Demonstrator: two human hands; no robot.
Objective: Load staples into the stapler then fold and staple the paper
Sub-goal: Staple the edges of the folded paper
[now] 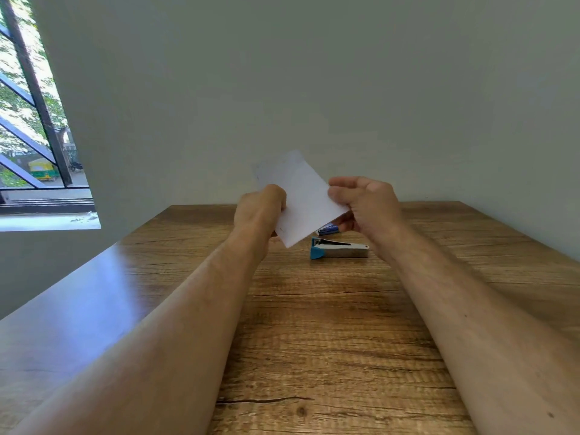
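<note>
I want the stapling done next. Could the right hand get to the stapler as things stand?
Probably yes, once freed: the stapler lies on the table just below the right hand, nothing between them, but that hand is holding the paper with the left hand.

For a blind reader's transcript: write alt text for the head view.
Two bare hands hold a white sheet of paper up above a wooden table, the left hand gripping its left edge and the right hand pinching its right edge. Below the paper, a silver and blue stapler lies on the table, with a small blue box just behind it. A plain wall and a window fill the background.
</note>
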